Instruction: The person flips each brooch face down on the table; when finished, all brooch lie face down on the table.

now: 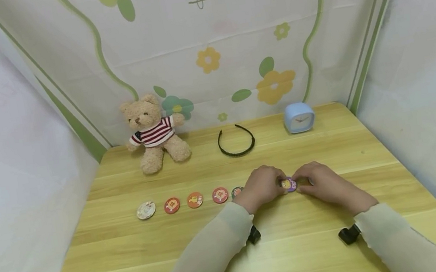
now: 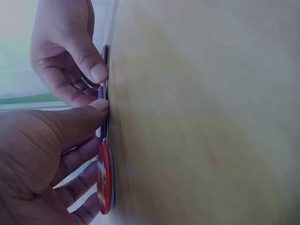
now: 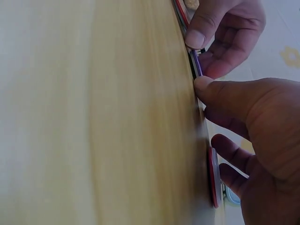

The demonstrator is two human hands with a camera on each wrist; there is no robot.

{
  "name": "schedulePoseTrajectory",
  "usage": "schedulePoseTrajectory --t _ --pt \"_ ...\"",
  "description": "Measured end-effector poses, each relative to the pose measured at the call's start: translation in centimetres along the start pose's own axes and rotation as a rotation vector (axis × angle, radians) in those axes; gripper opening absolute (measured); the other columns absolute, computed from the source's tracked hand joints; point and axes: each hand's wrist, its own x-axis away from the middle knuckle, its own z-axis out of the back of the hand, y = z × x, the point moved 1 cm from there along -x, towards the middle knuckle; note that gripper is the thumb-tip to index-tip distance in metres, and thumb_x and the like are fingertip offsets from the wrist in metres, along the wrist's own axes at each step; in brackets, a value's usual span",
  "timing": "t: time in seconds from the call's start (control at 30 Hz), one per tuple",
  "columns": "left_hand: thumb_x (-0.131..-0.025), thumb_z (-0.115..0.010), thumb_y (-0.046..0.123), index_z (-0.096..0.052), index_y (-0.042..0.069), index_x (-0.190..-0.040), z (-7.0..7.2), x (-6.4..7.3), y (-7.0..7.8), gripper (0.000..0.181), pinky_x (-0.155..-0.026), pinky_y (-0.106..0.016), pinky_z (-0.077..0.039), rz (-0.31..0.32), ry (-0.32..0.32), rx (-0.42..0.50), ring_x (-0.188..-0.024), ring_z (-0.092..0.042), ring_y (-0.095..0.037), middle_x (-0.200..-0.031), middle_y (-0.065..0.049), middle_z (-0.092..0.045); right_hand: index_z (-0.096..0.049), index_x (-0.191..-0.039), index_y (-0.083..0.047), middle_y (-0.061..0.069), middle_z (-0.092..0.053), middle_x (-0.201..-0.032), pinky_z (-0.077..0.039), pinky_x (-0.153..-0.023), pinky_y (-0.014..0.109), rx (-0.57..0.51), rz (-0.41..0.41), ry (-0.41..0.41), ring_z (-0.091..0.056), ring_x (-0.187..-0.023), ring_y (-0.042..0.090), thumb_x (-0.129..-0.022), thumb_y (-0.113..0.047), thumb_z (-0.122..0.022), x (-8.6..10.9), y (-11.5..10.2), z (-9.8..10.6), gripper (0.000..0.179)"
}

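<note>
- Head view: purple disc [image 1: 288,184] on the worktop [image 1: 263,270], right of the disc row, between left hand [image 1: 262,185] and right hand [image 1: 326,183].
- Both hands touch it, neither nearer; left fingers narrow, pinching its left edge, right fingers narrow, pinching its right edge.
- Disc is round, no long axis; flat or nearly so, can't tell if slightly lifted.
- Left wrist view: red disc [image 2: 105,178] just beside purple disc, under the other left fingers; possible obstacle on that side.
- Right wrist view: red-edged disc [image 3: 214,178] near the lower right fingers, apart from purple disc.
- Row to the left: pale disc [image 1: 146,210], two reddish discs [image 1: 172,205], orange disc [image 1: 195,200] between them, then green disc [image 1: 236,192], part hidden by left hand.
- Bear [image 1: 156,134], headband [image 1: 239,153], clock [image 1: 299,119] at the back, well apart, not in the way.
</note>
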Motion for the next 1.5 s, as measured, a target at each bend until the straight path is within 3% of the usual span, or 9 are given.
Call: schedulePoseTrajectory --t 0.3,0.47,0.63,0.8,1.0,1.23,1.5 --pt "-0.106 -0.074 0.039 -0.083 0.034 -0.128 0.07 0.13 -0.51 0.024 -0.116 -0.031 -0.051 -0.102 -0.013 -0.046 -0.123 -0.071 -0.008 -0.128 0.017 -0.079 -0.084 -0.119 -0.02 -0.004 -0.08 -0.121 -0.055 -0.106 0.059 0.036 0.062 0.009 -0.069 -0.121 0.031 -0.103 -0.019 -0.078 -0.01 -0.23 -0.01 0.017" --pt "-0.113 -0.063 0.036 -0.086 0.034 -0.119 0.29 0.16 -0.55 0.024 -0.101 -0.026 -0.057 -0.16 0.029 -0.092 -0.105 -0.075 -0.004 -0.117 0.017 -0.082 -0.085 -0.122 -0.02 -0.003 -0.081 -0.119 -0.058 -0.102 0.056 0.053 0.046 0.061 -0.071 -0.118 0.029 -0.107 -0.018 -0.072 0.4 -0.07 0.23 0.02" --pt "-0.113 -0.062 0.033 -0.086 0.028 -0.118 0.37 -0.02 -0.36 0.025 -0.089 -0.024 -0.058 -0.119 0.075 -0.072 -0.092 -0.073 -0.005 -0.106 0.013 -0.082 -0.078 -0.13 -0.018 0.002 -0.079 -0.121 -0.058 -0.1 0.057 -0.016 -0.046 0.071 -0.071 -0.118 0.03 -0.104 -0.02 -0.077 0.25 -0.26 0.25 0.026" --pt "-0.113 -0.063 0.032 -0.085 0.027 -0.121 0.32 -0.14 -0.2 0.024 -0.097 -0.028 -0.056 -0.042 0.067 -0.026 -0.099 -0.071 -0.007 -0.109 0.012 -0.082 -0.07 -0.132 -0.02 0.0 -0.078 -0.118 -0.057 -0.102 0.06 -0.063 -0.058 0.044 -0.071 -0.119 0.031 -0.097 -0.013 -0.084 -0.12 -0.56 0.04 0.038" --pt "-0.111 -0.068 0.03 -0.083 0.025 -0.126 0.28 -0.31 -0.08 0.022 -0.109 -0.031 -0.053 -0.003 0.05 0.017 -0.109 -0.073 -0.009 -0.113 0.012 -0.082 -0.072 -0.123 -0.022 -0.003 -0.077 -0.113 -0.058 -0.099 0.057 -0.034 -0.041 0.038 -0.071 -0.113 0.027 -0.097 -0.012 -0.083 -0.4 -0.59 -0.18 0.03" --pt "-0.102 -0.08 0.023 -0.076 0.022 -0.125 0.39 -0.21 -0.15 0.023 -0.081 -0.022 -0.054 0.006 0.032 0.123 -0.085 -0.065 -0.004 -0.094 0.011 -0.076 -0.074 -0.119 -0.02 -0.005 -0.077 -0.11 -0.058 -0.097 0.055 -0.017 -0.022 0.047 -0.071 -0.109 0.024 -0.096 -0.01 -0.084 -0.33 -0.41 -0.25 0.027" --pt "-0.1 -0.083 0.022 -0.075 0.024 -0.124 0.21 -0.31 -0.18 0.026 -0.076 -0.02 -0.049 -0.035 0.02 0.089 -0.078 -0.061 -0.006 -0.086 0.014 -0.068 -0.074 -0.119 -0.019 -0.009 -0.074 -0.103 -0.056 -0.093 0.05 -0.021 -0.025 0.035 -0.067 -0.101 0.018 -0.097 -0.014 -0.085 -0.14 -0.31 -0.16 0.025"
